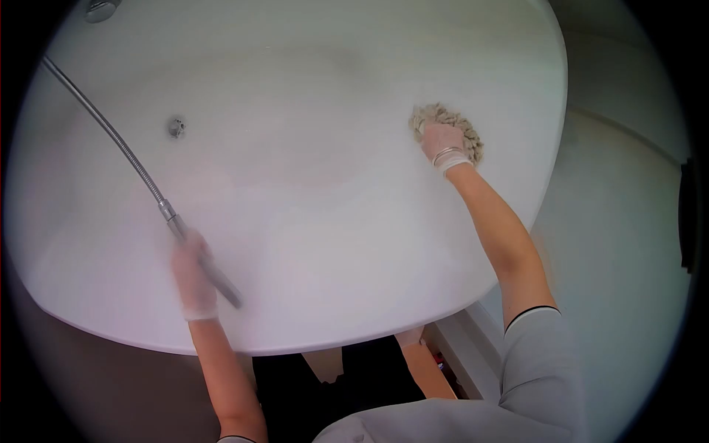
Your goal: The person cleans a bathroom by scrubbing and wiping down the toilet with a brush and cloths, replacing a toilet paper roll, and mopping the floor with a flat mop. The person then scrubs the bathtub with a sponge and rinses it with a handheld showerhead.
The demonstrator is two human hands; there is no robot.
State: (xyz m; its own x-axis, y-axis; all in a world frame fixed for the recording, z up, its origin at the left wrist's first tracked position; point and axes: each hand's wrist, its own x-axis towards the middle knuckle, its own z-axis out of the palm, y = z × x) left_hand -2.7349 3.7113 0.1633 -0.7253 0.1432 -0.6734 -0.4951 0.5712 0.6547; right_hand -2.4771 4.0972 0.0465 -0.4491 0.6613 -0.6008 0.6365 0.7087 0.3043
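Note:
My left hand (195, 277), in a thin translucent glove and smeared by motion, is closed round a slim metal shower wand (223, 286) above the near side of the white bathtub (325, 255). From the wand's upper end a silver shower hose (111, 133) runs up to the left. At the tub's right inner side, my right hand (443, 142), gloved too, grips a bunched, shaggy beige rag (442, 114) and presses it to the white surface. The fingertips are hidden in the rag. Whether water flows from the wand I cannot make out.
A metal drain (176, 127) sits in the tub floor left of centre, and a chrome fitting (101, 9) is at the upper left. The tub's rim curves along the right and front, close to my legs. A dark object (687, 218) stands at the far right.

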